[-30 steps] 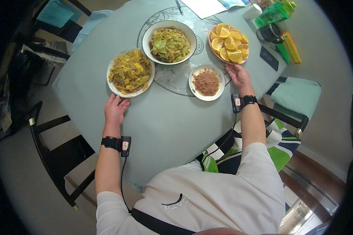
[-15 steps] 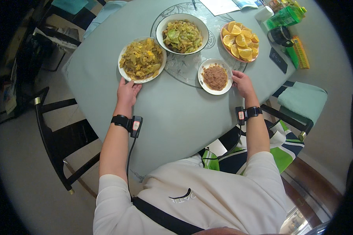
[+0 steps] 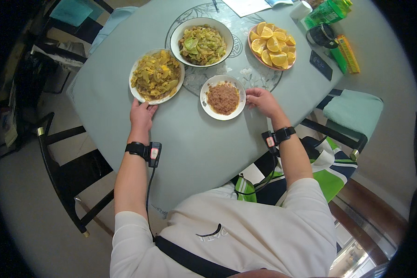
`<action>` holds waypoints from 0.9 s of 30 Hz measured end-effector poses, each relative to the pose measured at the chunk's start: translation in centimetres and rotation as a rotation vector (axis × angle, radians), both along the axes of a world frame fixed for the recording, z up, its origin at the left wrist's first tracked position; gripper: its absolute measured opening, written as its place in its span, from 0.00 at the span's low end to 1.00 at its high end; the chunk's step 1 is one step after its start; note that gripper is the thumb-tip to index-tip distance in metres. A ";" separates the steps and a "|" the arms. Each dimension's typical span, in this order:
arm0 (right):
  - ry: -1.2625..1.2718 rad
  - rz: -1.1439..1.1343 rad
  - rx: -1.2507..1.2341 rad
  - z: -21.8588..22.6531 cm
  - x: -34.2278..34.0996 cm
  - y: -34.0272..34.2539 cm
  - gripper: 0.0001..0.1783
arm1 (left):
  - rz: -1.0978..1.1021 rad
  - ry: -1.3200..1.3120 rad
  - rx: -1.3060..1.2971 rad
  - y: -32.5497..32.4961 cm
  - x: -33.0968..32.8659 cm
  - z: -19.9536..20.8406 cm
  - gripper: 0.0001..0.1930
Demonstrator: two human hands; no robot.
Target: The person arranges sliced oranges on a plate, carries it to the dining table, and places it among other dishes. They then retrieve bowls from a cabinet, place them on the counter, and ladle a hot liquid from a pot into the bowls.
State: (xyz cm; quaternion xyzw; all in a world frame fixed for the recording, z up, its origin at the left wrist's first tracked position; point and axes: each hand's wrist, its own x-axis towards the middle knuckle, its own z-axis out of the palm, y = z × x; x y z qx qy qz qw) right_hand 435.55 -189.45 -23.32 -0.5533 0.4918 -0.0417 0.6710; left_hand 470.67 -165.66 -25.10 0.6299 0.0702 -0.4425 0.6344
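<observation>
At the near rim of a white plate (image 3: 140,97) heaped with yellow-green stir-fried food, my left hand (image 3: 141,115) has its fingers against the edge, partly hidden by it. My right hand (image 3: 263,103) pinches the right rim of a smaller white plate (image 3: 209,109), which holds brown minced food (image 3: 223,98). Both plates rest on the table. Behind them stands a deep white bowl (image 3: 175,41) with a dark rim, full of cooked greens. A pink-rimmed plate (image 3: 289,68) of orange wedges (image 3: 273,45) sits to the far right.
The pale table (image 3: 190,148) carries a dark phone (image 3: 320,65), a dark mug (image 3: 320,35), a white cup (image 3: 301,10), a green bottle (image 3: 326,14) and a yellow box (image 3: 348,53). Papers (image 3: 245,6) lie at the far edge. Chairs (image 3: 78,171) flank the table.
The small plate of minced food has slid left and a little nearer, with my right hand following at its rim. My left hand stays by its plate. The whole view has shifted slightly.
</observation>
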 end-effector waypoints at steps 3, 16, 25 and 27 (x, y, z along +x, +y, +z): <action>-0.145 -0.354 0.103 0.1 -1.0 -3.6 0.18 | -0.001 -0.001 0.002 -0.1 0.1 0.2 0.26; -0.354 -0.759 0.088 -3.7 -1.0 -10.3 0.14 | -0.018 0.014 -0.054 0.0 0.3 0.6 0.25; -0.284 -0.804 0.072 -3.9 -0.1 -8.0 0.14 | 0.004 -0.005 -0.064 0.5 0.4 -0.3 0.24; -0.307 -0.780 0.083 -3.7 0.1 -7.1 0.14 | 0.021 -0.002 -0.063 0.6 0.3 -0.6 0.24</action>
